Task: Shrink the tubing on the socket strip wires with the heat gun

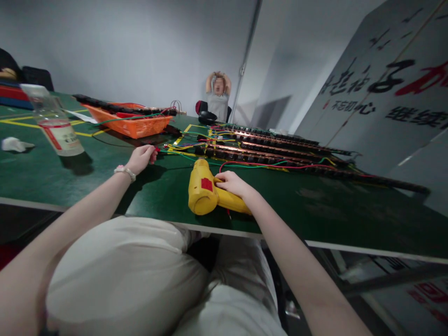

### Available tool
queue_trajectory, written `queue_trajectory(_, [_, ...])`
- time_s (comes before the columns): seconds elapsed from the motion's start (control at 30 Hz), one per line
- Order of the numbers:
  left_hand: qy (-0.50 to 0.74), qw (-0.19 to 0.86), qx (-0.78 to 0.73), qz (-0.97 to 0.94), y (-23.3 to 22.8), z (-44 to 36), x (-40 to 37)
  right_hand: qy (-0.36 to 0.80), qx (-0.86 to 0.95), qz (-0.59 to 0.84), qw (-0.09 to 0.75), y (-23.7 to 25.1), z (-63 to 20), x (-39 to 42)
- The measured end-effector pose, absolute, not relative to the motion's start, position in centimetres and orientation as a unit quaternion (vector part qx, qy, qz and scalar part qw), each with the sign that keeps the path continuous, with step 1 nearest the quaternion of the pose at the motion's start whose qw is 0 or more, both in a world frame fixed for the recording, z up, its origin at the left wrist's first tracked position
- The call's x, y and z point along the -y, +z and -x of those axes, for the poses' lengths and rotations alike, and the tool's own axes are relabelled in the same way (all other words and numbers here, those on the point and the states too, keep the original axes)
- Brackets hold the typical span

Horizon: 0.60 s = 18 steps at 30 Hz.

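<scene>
Yellow heat gun (205, 191) lies on side on green table (315, 210), near front edge. Right hand (233, 183) rests on gun body, fingers curled over it. Left hand (141, 158) pinches red wire end (156, 150), fingers pressed together. Step judged: pickup. Next move calls for firm handle grip.

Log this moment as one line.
right hand: on yellow heat gun | left hand: at red wire | green table

A clear bottle (58, 126) stands at ten o'clock — an orange basket (131, 122) beyond it, a crumpled tissue (14, 144) at nine, a seated person (219, 95) at twelve.
</scene>
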State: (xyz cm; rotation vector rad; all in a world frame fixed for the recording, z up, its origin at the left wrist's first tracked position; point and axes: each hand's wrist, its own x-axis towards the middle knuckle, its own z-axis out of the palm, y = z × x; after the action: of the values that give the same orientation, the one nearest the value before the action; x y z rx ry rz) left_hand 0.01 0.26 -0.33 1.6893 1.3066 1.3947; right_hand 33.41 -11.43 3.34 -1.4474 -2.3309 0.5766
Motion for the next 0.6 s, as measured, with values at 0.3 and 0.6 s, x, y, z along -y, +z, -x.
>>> queue_trajectory(0.3, [0.508, 0.286, -0.499, -0.641, 0.1, -0.3, 0.3, 0.145, 0.829, 0.517, 0.158, 3.4, -34.4, 11.7])
queue_trajectory(0.6, [0.490, 0.286, -0.503, -0.652, 0.6, -0.2, 1.1, 0.165, 0.833, 0.493, 0.188, 3.6, -31.9, 11.2])
